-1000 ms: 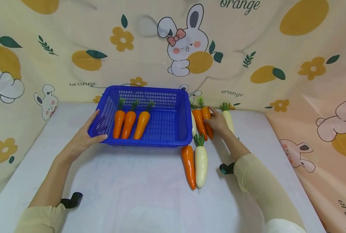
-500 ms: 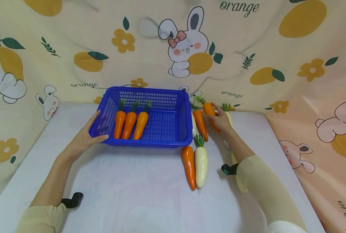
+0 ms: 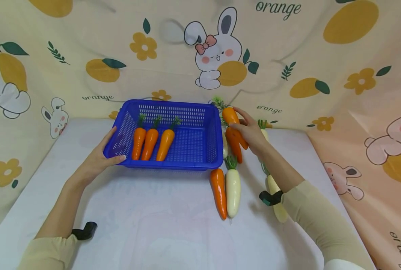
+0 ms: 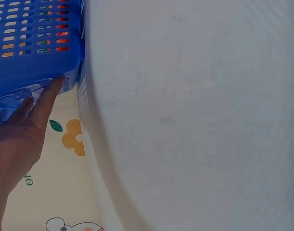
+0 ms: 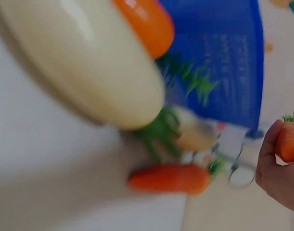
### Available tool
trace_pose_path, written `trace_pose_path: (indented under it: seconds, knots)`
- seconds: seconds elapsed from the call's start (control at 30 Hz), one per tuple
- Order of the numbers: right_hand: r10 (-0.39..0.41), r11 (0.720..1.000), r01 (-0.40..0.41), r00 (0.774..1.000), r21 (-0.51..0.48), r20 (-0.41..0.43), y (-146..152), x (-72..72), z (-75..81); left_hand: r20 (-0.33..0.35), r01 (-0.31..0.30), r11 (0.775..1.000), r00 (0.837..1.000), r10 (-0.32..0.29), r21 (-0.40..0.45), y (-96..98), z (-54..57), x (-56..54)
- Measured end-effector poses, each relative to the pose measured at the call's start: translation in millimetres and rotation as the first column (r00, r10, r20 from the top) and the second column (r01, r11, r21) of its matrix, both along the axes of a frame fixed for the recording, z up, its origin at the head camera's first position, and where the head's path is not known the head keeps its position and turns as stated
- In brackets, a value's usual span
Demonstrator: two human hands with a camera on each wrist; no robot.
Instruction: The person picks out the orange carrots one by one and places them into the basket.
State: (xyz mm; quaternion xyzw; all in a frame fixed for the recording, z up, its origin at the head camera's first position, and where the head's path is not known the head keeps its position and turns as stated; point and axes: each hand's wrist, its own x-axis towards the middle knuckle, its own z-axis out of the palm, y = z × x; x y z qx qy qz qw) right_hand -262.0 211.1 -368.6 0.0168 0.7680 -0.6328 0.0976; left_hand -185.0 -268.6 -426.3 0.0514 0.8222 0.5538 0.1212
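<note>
My left hand (image 3: 94, 161) holds the front-left corner of a blue plastic basket (image 3: 175, 165), thumb at the front rim and fingers along the left wall. Three orange carrots (image 3: 150, 143) with green tops lie side by side in the basket's left half. To the right of the basket, my right hand (image 3: 252, 135) grips another carrot (image 3: 230, 115), raised and tilted with its leafy top toward the basket; the right wrist view also shows this carrot (image 5: 288, 144) between thumb and fingers. Beneath it, a further carrot (image 3: 234, 146) lies on the table.
In front of the basket's right corner, a carrot (image 3: 219, 193) and a white radish (image 3: 233, 195) lie side by side. More white radishes, one (image 3: 278, 202) partly under the right forearm, lie to the right. A patterned cloth (image 3: 173, 75) hangs behind the white table (image 3: 146, 225).
My right hand has lifted the carrot off the table and moved it up and left toward the basket. The left hand stays at the basket's corner.
</note>
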Motion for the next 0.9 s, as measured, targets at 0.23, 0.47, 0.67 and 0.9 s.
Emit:
trace_pose_path:
  seconds: [0.23,0.47,0.67,0.9]
  knots:
    - [0.117,0.993,-0.117,0.993,-0.035,0.001,-41,2.5,16.5,0.001,-0.002,1.0,1.0,0.002,0.003,-0.3,-1.7,-0.6]
    - [0.161,0.984,-0.156,0.986,-0.084,0.054,-79,-7.9,13.1,0.002,-0.005,1.0,1.0,0.005,0.008,-1.3,-3.0,-0.2]
    - [0.113,0.986,-0.099,0.988,-0.132,0.106,-106,-14.4,-6.1,0.001,0.004,1.0,1.0,-0.004,0.022,-0.6,-3.8,-1.0]
    - [0.14,0.986,-0.115,0.963,-0.12,0.23,-140,-20.9,-30.8,-0.009,0.0,1.0,1.0,0.0,0.025,-0.9,-2.6,-1.1]
